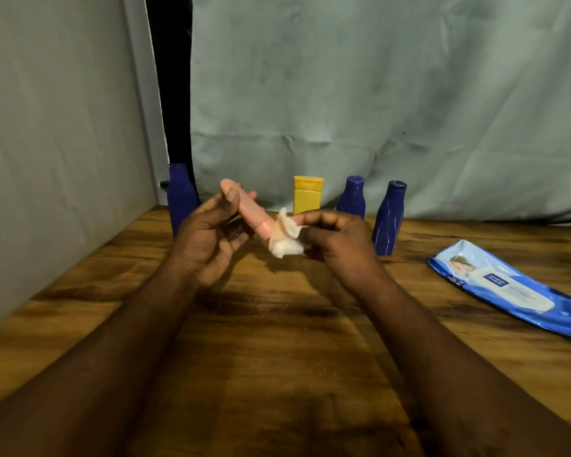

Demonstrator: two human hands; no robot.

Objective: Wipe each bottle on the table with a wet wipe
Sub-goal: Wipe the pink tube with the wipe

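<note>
My left hand [208, 235] holds a slim pink bottle [249, 207] tilted above the table, thumb on its upper end. My right hand [338, 237] pinches a crumpled white wet wipe [285, 240] wrapped around the bottle's lower, capped end. Behind stand three dark blue bottles, one at the left [180, 196], one right of centre [352, 196] and one nearer at the right [389, 219]. A yellow bottle [308, 194] stands between them at the back.
A blue pack of wet wipes [508, 290] lies flat at the right on the wooden table [277, 341]. Grey-green cloth [376, 94] hangs behind the table and along the left side, with a dark gap at the back left.
</note>
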